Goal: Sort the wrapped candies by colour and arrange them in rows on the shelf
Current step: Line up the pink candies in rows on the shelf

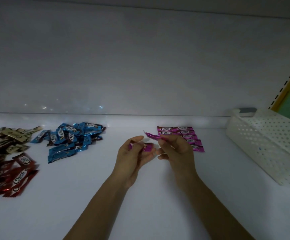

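Observation:
On the white shelf [158,196], several purple candies [186,135] lie in neat rows at the back right. My right hand [175,149] pinches one purple candy [152,135] by its end, just left of those rows and above the shelf. My left hand [132,158] grips more purple candies [147,147] in its curled fingers. A loose blue pile [71,141] lies at the back left. A gold pile [5,141] and a red pile [11,177] lie at the far left.
A white perforated plastic basket [269,144] stands at the right on the shelf. The shelf's white back wall [140,66] rises behind the candies. A yellow slotted upright [286,84] shows at the far right.

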Available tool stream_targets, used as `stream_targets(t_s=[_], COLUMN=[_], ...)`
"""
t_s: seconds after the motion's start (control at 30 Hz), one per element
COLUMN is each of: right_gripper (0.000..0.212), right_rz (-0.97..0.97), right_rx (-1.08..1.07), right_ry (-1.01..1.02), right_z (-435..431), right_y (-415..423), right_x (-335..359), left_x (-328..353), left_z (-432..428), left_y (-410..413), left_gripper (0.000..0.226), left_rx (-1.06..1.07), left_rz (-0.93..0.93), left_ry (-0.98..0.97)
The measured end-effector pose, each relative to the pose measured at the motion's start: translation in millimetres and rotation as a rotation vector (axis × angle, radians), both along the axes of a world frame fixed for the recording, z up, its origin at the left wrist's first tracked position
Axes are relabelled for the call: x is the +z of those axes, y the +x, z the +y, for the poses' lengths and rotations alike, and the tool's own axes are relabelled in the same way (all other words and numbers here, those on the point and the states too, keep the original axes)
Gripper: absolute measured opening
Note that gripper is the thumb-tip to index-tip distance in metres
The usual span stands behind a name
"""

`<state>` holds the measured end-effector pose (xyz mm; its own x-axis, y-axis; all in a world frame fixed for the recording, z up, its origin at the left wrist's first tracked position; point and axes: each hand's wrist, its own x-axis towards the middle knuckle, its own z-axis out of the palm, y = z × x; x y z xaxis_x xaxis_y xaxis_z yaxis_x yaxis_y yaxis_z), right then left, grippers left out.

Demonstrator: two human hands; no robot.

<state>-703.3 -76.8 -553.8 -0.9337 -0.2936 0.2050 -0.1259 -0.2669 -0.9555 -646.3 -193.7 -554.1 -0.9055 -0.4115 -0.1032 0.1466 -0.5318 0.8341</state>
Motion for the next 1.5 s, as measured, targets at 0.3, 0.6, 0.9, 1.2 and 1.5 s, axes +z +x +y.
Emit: stream_targets(t_s=[0.3, 0.6, 0.9, 1.2, 1.5], right_gripper=[0.016, 0.020, 0.010, 0.018, 0.037], right_rz=[0.716, 0.740, 0.049, 0.086, 0.612], right_rx=[-0.326, -0.232, 0.012, -0.181, -0.287], right_ry=[0.291, 0.286, 0.199, 0.229, 1.031], right_z=[1, 3, 5, 9, 22], right_y=[-8, -11, -7, -17, -25], right_x=[-17, -21, -3, -9, -16], left_x=[5, -4, -8, -18, -21], left_z=[3, -1, 6, 12, 8], left_y=[5, 3, 2, -1, 0], left_gripper=[0.025, 0.017, 0.028, 0.012, 0.013], left_rx=[-0.029, -0.025, -0.044, 0.004, 0.296], left_rz=[-0.017, -0.051, 0.085, 0.001, -0.003], left_ry=[-0.084, -0.258, -0.529, -0.744, -0.824])
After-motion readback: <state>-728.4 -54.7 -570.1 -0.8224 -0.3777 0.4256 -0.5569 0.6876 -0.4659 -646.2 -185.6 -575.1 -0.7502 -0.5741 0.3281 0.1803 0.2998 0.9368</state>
